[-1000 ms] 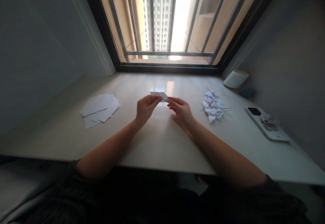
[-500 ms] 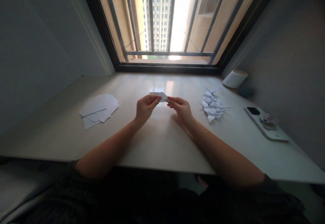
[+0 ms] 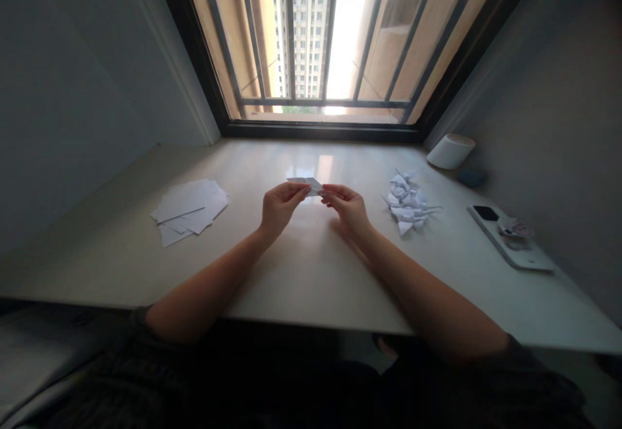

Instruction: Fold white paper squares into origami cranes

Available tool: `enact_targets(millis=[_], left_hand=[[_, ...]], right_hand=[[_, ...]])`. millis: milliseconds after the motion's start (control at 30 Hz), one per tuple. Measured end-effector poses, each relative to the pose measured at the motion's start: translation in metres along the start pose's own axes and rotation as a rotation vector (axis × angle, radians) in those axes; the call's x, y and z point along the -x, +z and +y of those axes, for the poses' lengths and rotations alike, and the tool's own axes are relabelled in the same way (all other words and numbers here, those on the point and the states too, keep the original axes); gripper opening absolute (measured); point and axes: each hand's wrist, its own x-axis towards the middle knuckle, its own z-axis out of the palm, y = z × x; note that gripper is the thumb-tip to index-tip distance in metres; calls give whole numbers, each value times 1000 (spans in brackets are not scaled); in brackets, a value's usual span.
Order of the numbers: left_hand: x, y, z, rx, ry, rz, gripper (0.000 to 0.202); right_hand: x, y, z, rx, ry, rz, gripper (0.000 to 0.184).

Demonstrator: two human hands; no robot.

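Note:
A small folded piece of white paper (image 3: 313,185) is held above the middle of the white table (image 3: 301,273). My left hand (image 3: 282,203) pinches it from the left, thumb and fingers pressed together. From the other side, my right hand (image 3: 346,203) grips its right end between thumb and fingertips. The fingers partly cover the paper, so its full shape is hidden. To the left lies a loose stack of white paper sheets (image 3: 189,202). Folded white paper pieces (image 3: 407,203) sit heaped to the right of my right hand.
A phone (image 3: 508,238) with a round grip on its back lies at the right. Behind it, by the wall, are a white cylindrical object (image 3: 451,151) and a dark bluish item (image 3: 472,177). A barred window (image 3: 321,132) borders the table's far edge.
Almost nothing differs. Both hands still hold the folded paper in the same place, and the whole view has shifted very slightly.

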Motion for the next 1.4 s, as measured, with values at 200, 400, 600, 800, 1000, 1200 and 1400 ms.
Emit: enact_targets(millis=[200, 400, 600, 800, 1000, 1200, 1400], left_hand=[[0, 1, 5, 25, -30, 7, 25], [0, 0, 4, 64, -83, 19, 29], [-1, -1, 2, -7, -9, 1, 32], [2, -2, 1, -111, 127, -35, 26], [5, -3, 1, -158, 133, -103, 22], [1, 0, 1, -20, 51, -51, 29], [-3, -2, -1, -1, 9, -3, 31]], right_hand=[[-1, -1, 2, -47, 10, -6, 24], [-2, 0, 3, -63, 31, 7, 26], [-1, 1, 2, -72, 80, 7, 32], [3, 3, 0, -34, -11, -113, 32], [7, 8, -1, -78, -47, -109, 38], [3, 8, 1, -121, -47, -117, 41], [2, 5, 0, -100, 92, -118, 37]])
